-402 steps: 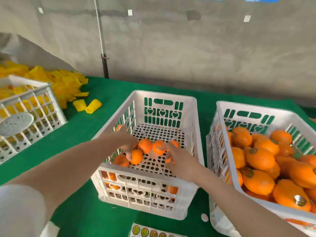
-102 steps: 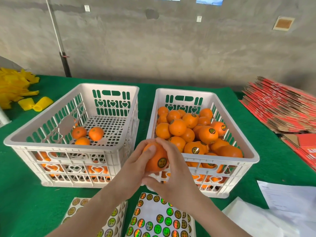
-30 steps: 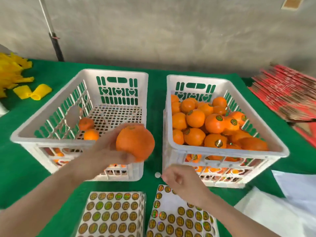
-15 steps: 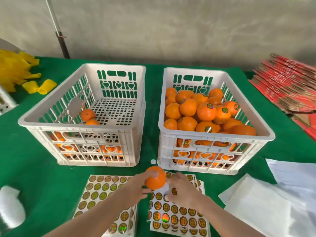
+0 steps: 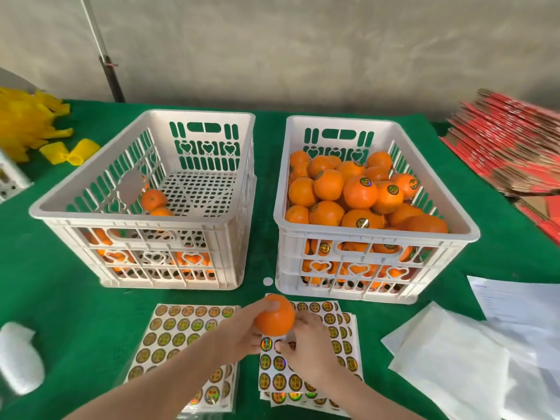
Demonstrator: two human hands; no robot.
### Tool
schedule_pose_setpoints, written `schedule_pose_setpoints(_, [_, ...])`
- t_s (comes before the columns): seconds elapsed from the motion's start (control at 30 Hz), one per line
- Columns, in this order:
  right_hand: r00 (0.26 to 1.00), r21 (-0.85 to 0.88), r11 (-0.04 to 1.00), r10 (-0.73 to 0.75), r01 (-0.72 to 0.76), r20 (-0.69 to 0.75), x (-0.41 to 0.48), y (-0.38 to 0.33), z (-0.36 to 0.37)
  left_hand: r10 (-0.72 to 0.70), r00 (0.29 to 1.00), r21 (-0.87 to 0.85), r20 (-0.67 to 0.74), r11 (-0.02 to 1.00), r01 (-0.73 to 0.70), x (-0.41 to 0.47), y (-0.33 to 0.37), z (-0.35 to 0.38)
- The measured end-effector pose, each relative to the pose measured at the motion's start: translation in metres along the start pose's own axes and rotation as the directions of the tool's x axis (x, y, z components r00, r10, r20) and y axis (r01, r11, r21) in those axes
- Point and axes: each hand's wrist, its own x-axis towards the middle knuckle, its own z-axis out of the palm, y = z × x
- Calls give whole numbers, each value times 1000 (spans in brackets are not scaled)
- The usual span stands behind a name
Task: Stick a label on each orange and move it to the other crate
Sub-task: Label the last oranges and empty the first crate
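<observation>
Covering the table, green cloth [image 5: 60,313] (grey wall [image 5: 303,50] behind) holds crates [image 5: 145,221].

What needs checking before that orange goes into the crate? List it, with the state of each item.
1. Orange secure in the left hand: ok, fingers wrap it above the sticker sheets.
2. Label on this orange: not ok, none shows on its visible side.
3. Right hand has a label peeled: cannot tell; its fingertips pinch at the right sticker sheet.
4. Stickers left to use: ok, both sheets show many, including the left sticker sheet.
5. Right crate has room: ok, though its oranges are piled near the rim.
</observation>
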Motion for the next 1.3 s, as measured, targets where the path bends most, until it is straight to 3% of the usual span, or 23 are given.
schedule_pose_setpoints(0.13, [981, 87, 993, -67, 84, -182, -12, -4, 3, 15, 999, -142, -40, 990, -21, 3, -3, 1])
schedule_pose_setpoints(0.23, [951, 153, 980, -78, 129, -301, -16, -9, 4, 30, 999, -140, -43, 990, -36, 5, -3, 1])
schedule_pose_setpoints(0.43, [970, 306, 950, 21, 55, -241, -17, -5, 3, 33, 999, -57, -21, 998, -34, 5, 4, 5])
schedule_pose_setpoints(0.57, [961, 538, 832, 244, -136, -134, -11, 0, -10, 106, 994, 203, 3, 974, -104, 2, 5, -2])
schedule_pose_setpoints(0.7, [934, 683, 711, 337, -166, -123, -5, 3, -37, 339, 941, 513, -7, 809, -288, -11, 12, -10])
schedule_pose_setpoints(0.8, [971, 683, 729, 195, -50, -136, -3, -5, -63, 393, 917, 485, 74, 789, -378, -18, 18, -14])
schedule_pose_setpoints(0.93, [985, 621, 769, -65, 153, -161, -1, -21, -95, 342, 925, 93, 167, 928, -360, -27, 29, -10])
schedule_pose_setpoints(1.0, [977, 576, 790, -153, 212, -150, 2, -31, -107, 325, 925, -37, 197, 945, -324, -31, 37, -5])
schedule_pose_setpoints(1.3, [939, 311, 888, -296, 338, -175, 16, -57, -127, 382, 904, -9, 193, 922, -388, -48, 58, 9])
